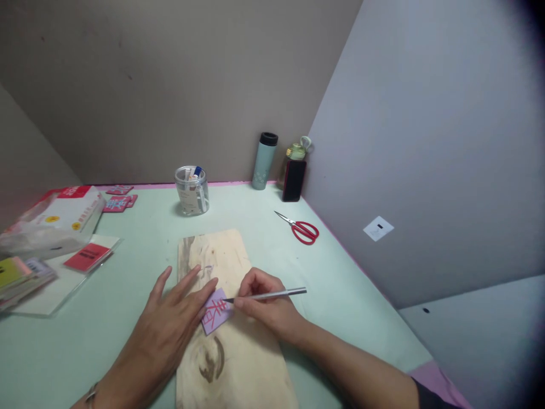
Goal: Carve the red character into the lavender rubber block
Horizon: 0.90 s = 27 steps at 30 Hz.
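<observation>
Purple card [216, 313], red character on face, askew atop pale, knotted wooden board [247, 355], near side. Silver pen-like tool [275, 294], dark tip leftward at card.

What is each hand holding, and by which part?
Right hand: silver pen-shaped tool, held near its dark tip. Left hand: nothing gripped; it rests against the purple piece.

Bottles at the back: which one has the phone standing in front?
The right one, the green-lidded bottle; the black-lidded tumbler has nothing before it.
</observation>
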Each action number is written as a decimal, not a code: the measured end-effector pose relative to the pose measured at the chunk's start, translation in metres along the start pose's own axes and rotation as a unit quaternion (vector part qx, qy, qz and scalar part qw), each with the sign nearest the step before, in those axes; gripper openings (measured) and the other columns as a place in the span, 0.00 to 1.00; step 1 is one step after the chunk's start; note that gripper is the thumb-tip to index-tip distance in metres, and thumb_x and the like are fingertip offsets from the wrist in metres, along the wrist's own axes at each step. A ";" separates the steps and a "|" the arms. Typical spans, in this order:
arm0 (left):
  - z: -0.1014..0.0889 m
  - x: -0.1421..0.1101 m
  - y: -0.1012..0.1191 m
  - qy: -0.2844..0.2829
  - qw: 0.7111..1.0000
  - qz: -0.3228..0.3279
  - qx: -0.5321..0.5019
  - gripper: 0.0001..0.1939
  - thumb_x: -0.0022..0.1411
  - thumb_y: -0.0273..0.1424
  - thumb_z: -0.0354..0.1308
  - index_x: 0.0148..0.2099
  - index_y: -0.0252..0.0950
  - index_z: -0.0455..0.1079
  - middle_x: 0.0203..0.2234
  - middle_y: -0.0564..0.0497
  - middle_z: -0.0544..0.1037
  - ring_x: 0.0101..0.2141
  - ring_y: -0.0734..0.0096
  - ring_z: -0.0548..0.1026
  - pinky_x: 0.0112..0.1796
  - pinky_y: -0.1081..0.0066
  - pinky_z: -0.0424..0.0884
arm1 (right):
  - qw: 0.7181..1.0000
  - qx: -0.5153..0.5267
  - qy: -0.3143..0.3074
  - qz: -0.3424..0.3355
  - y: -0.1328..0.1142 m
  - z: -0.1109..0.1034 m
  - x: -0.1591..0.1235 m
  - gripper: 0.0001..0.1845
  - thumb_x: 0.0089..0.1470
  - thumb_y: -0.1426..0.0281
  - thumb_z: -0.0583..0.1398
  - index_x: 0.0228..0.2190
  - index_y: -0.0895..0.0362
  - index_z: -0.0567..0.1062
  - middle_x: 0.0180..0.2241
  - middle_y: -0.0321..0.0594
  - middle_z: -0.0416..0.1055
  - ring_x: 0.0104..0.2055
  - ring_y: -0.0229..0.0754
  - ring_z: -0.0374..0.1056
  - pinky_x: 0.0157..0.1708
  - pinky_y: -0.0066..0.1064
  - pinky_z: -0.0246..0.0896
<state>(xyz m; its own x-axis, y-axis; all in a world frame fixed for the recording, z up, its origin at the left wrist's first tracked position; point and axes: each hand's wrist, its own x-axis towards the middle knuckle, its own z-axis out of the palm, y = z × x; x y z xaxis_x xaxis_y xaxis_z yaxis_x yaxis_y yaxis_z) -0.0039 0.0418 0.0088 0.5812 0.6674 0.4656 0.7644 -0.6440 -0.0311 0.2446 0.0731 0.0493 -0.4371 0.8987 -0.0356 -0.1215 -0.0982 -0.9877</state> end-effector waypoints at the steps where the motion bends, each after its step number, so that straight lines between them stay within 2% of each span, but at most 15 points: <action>1: 0.001 -0.002 -0.002 0.000 1.000 0.019 0.005 0.25 0.73 0.29 0.51 0.69 0.38 0.61 0.60 0.47 0.78 0.66 0.55 0.68 0.70 0.50 0.36 | 1.000 0.000 0.001 0.000 0.000 0.000 0.000 0.22 0.49 0.57 0.74 0.27 0.57 0.70 0.23 0.30 0.65 0.25 0.33 0.56 0.27 0.27 0.49; 2: 0.001 -0.004 -0.003 0.009 1.000 0.019 0.003 0.24 0.73 0.29 0.51 0.69 0.39 0.62 0.59 0.48 0.79 0.66 0.55 0.69 0.70 0.50 0.35 | 1.000 0.000 0.004 -0.001 0.000 -0.001 0.000 0.22 0.49 0.57 0.74 0.27 0.57 0.70 0.23 0.29 0.65 0.25 0.33 0.56 0.27 0.27 0.49; 4: 0.002 -0.007 -0.003 0.000 0.999 -0.031 -0.023 0.24 0.74 0.29 0.50 0.69 0.43 0.61 0.59 0.50 0.79 0.66 0.57 0.68 0.70 0.48 0.38 | 1.000 -0.002 0.010 -0.003 0.000 -0.001 0.000 0.21 0.49 0.58 0.74 0.27 0.57 0.70 0.22 0.29 0.64 0.25 0.33 0.55 0.26 0.27 0.48; 7: -0.001 -0.010 0.003 -0.001 0.982 -0.134 -0.135 0.24 0.77 0.35 0.45 0.72 0.49 0.55 0.59 0.54 0.79 0.66 0.59 0.68 0.70 0.44 0.48 | 1.000 0.005 0.012 -0.005 0.000 -0.001 0.001 0.21 0.48 0.59 0.74 0.27 0.57 0.70 0.22 0.29 0.65 0.24 0.33 0.55 0.26 0.26 0.48; 9: -0.005 -0.010 0.007 0.016 0.942 -0.258 -0.213 0.23 0.77 0.41 0.44 0.71 0.53 0.55 0.56 0.56 0.81 0.65 0.56 0.70 0.66 0.42 0.59 | 1.000 0.017 0.012 -0.004 0.000 -0.002 0.002 0.21 0.48 0.60 0.74 0.27 0.57 0.71 0.23 0.29 0.65 0.24 0.33 0.55 0.26 0.26 0.49; 11: -0.009 -0.011 0.010 0.051 0.888 -0.375 -0.261 0.23 0.73 0.49 0.48 0.66 0.54 0.61 0.55 0.54 0.81 0.62 0.52 0.74 0.61 0.43 0.69 | 1.000 0.029 0.011 0.002 -0.001 -0.002 0.003 0.20 0.47 0.60 0.75 0.27 0.57 0.72 0.23 0.29 0.66 0.24 0.33 0.56 0.26 0.26 0.49; 13: -0.013 -0.011 0.013 0.072 0.849 -0.435 -0.291 0.24 0.68 0.55 0.54 0.61 0.53 0.66 0.50 0.53 0.81 0.57 0.52 0.78 0.57 0.48 0.75 | 0.999 0.036 0.007 0.013 -0.001 -0.002 0.004 0.20 0.45 0.61 0.76 0.27 0.57 0.73 0.23 0.29 0.66 0.24 0.33 0.57 0.26 0.26 0.50; 15: -0.015 -0.011 0.017 0.069 0.843 -0.434 -0.309 0.22 0.66 0.55 0.57 0.55 0.52 0.70 0.43 0.54 0.81 0.51 0.56 0.81 0.53 0.55 0.78 | 0.999 0.045 0.000 0.023 -0.002 0.000 0.004 0.19 0.45 0.61 0.76 0.27 0.58 0.74 0.24 0.30 0.68 0.25 0.33 0.59 0.28 0.26 0.52; 17: -0.016 -0.010 0.022 0.067 0.864 -0.392 -0.309 0.18 0.68 0.53 0.57 0.53 0.52 0.72 0.42 0.55 0.80 0.47 0.60 0.82 0.50 0.59 0.79 | 0.998 0.058 -0.015 0.034 -0.002 0.002 0.004 0.18 0.45 0.61 0.75 0.29 0.58 0.76 0.26 0.32 0.71 0.27 0.34 0.62 0.30 0.27 0.55; 21: -0.016 -0.002 0.033 0.084 0.923 -0.256 -0.275 0.16 0.69 0.46 0.59 0.56 0.52 0.70 0.55 0.53 0.76 0.60 0.59 0.72 0.57 0.58 0.74 | 0.995 0.066 -0.046 0.057 0.001 0.006 0.001 0.19 0.48 0.60 0.74 0.32 0.58 0.75 0.28 0.35 0.74 0.28 0.35 0.65 0.31 0.28 0.57; 24: -0.014 0.002 0.038 0.084 0.940 -0.196 -0.265 0.16 0.69 0.40 0.61 0.57 0.49 0.68 0.53 0.51 0.76 0.63 0.58 0.67 0.62 0.55 0.67 | 0.995 0.054 -0.056 0.061 0.004 0.009 -0.001 0.21 0.49 0.58 0.74 0.31 0.58 0.73 0.27 0.34 0.72 0.26 0.34 0.63 0.29 0.27 0.55; 27: -0.012 0.003 0.041 0.081 0.941 -0.178 -0.277 0.11 0.70 0.35 0.60 0.53 0.48 0.69 0.48 0.52 0.76 0.63 0.58 0.65 0.65 0.52 0.60 | 0.995 0.035 -0.070 0.057 0.005 0.010 -0.002 0.24 0.48 0.55 0.75 0.31 0.58 0.73 0.26 0.32 0.71 0.26 0.33 0.61 0.29 0.26 0.54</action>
<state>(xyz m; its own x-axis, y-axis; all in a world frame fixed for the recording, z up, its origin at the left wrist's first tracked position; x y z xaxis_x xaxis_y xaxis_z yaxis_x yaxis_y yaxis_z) 0.0254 0.0131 0.0195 0.2320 0.8405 0.4895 0.6140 -0.5169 0.5965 0.2353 0.0666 0.0456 -0.5713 0.8120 -0.1197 -0.1236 -0.2293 -0.9655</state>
